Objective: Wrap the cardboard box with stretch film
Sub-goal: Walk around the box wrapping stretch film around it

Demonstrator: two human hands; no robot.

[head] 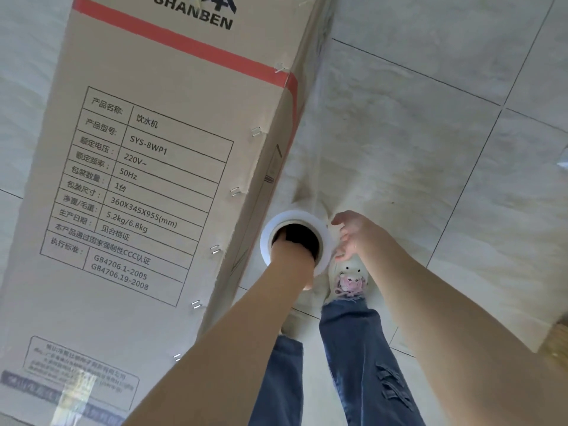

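Observation:
A tall cardboard box (147,167) printed with SHANBEN and a spec table stands on the tiled floor, filling the left half of the view. A roll of clear stretch film (325,238) hangs beside the box's right edge. My left hand (292,256) is pushed into the roll's core, so its fingers are hidden inside. A sheet of film (319,124) stretches from the roll up along the box's right side. My right hand (353,235) hovers just right of the roll, fingers spread, fingertips near its rim.
Pale marble-look floor tiles (430,149) spread out to the right. My legs in blue jeans and a white shoe with a pink charm (349,279) stand right below the roll. A scrap of film (562,162) lies at the right edge.

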